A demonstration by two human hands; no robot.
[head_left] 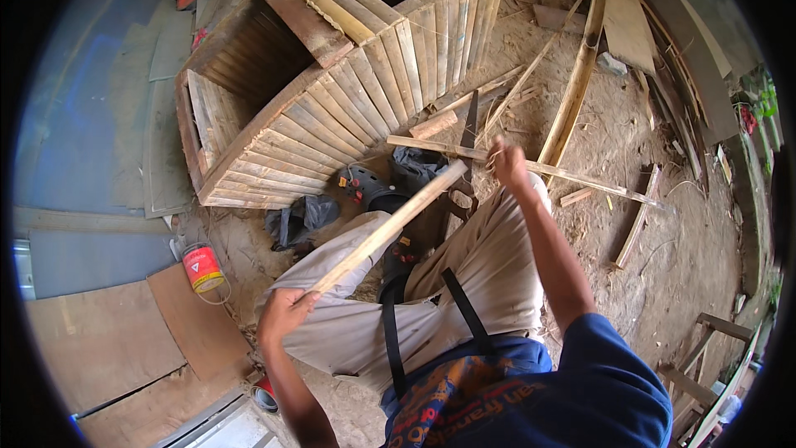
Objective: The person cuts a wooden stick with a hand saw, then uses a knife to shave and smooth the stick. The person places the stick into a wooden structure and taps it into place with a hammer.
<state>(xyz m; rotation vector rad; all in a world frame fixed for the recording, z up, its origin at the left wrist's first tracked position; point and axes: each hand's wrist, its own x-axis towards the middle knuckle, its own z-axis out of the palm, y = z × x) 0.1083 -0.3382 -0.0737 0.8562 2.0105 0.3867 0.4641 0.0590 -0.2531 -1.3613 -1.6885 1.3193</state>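
Note:
My left hand (pixel 284 314) is closed round the lower end of a pale wooden slat (pixel 390 229), which slants up and right above my lap. My right hand (pixel 508 170) has its fingers curled round a longer, thinner wooden strip (pixel 589 180). That strip runs crosswise beyond my knees, past the slat's far end. Behind it stands a handsaw (pixel 471 129), its dark blade pointing away from me and its lower part between my legs. Farther off is a large, curved, bench-like frame (pixel 356 99) faced with narrow wooden slats.
A red and yellow can (pixel 201 267) stands at the left beside plywood sheets (pixel 108 332). Black plastic bags (pixel 303 220) lie by the frame's base. Long timber (pixel 574 108), offcuts (pixel 634 224) and boards (pixel 696 50) lie on the dirt floor at the right.

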